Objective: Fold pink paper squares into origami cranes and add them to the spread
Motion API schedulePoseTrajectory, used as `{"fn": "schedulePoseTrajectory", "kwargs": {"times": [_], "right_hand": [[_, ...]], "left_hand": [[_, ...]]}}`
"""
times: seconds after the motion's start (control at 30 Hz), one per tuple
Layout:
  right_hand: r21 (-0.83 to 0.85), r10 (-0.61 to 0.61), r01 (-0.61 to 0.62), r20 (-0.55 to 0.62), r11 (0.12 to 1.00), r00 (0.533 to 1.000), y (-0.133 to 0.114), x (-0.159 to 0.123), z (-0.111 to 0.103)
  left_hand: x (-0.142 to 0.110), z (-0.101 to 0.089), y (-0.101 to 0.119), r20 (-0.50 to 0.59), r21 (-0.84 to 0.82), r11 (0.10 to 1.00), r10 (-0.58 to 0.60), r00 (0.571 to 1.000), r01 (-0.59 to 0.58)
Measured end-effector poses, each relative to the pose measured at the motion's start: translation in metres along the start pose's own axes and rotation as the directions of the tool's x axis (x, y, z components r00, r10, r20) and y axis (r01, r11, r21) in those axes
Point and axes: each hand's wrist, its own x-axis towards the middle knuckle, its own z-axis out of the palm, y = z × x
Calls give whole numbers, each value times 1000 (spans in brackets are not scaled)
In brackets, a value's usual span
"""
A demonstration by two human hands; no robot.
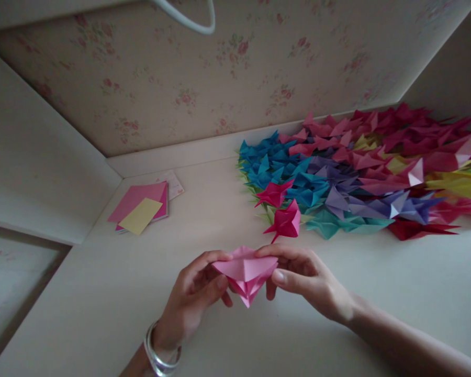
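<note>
Pink paper, folded into a layered, roughly triangular form with its point downward, is sitting between two bare hands at the lower centre of the frame, above a smooth white tabletop. The left hand is curling loosely, its thumb and index finger pinching the left corner of the paper. The right hand is standing half open, its index finger pressing on the upper edge and its thumb lying at the right corner. Shiny silver bangles are circling the left wrist.

Just above the hands, two spiky magenta folded-paper pieces are lying at the near left edge of a broad spread of blue, purple, pink, yellow and red folded-paper pieces, which is filling the right side of the frame. Left of centre, a flat pale yellow paper sheet is resting across pink and magenta sheets. Cream wallpaper with pink flowers is covering the wall at the top, where a white cable is looping down.
</note>
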Motion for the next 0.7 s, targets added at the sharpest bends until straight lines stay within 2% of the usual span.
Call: {"fn": "schedulePoseTrajectory", "kwargs": {"times": [0.27,0.37,0.47,0.57,0.7], "right_hand": [[-59,-7,3,-70,998,998,0,1,2],[-107,-13,5,-76,994,997,3,1,1],[-225,-34,15,-83,974,996,5,1,3],[-372,-73,38,-78,927,994,5,-1,6],[-448,-139,95,-67,889,988,6,-2,7]], "left_hand": [[-2,-1,1,41,66,997,-44,998,42],[-2,-3,0,103,108,994,-36,994,25],[-1,-6,-1,174,126,992,-15,985,-7],[-1,-8,-2,219,138,990,-40,975,10],[-1,-9,-3,245,62,997,-55,968,41]]}}
